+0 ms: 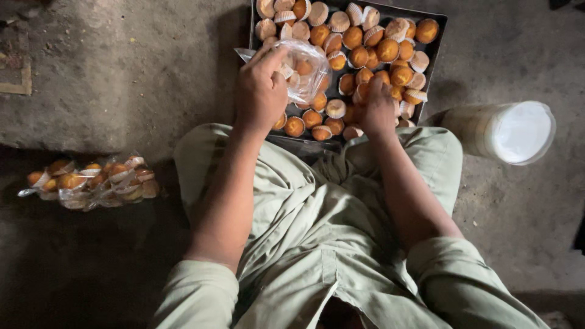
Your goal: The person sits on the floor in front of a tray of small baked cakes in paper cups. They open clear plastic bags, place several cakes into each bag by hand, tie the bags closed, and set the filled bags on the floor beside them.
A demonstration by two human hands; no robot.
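the left hand [261, 91] pinches a thin, limp bag [304, 70] at 12 o'clock of the lap, the right hand [378, 109] closes on soft, crumbly, light cupcakes [365, 76] in the tray [436, 45], best gripped by the paper cup.

tray [437, 36] top edge cut off, right fingers [373, 91] buried among cupcakes [365, 55]

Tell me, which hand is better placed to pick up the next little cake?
Probably the right hand: it rests on the cakes in the tray. The left hand is busy with its grip on the clear bag.
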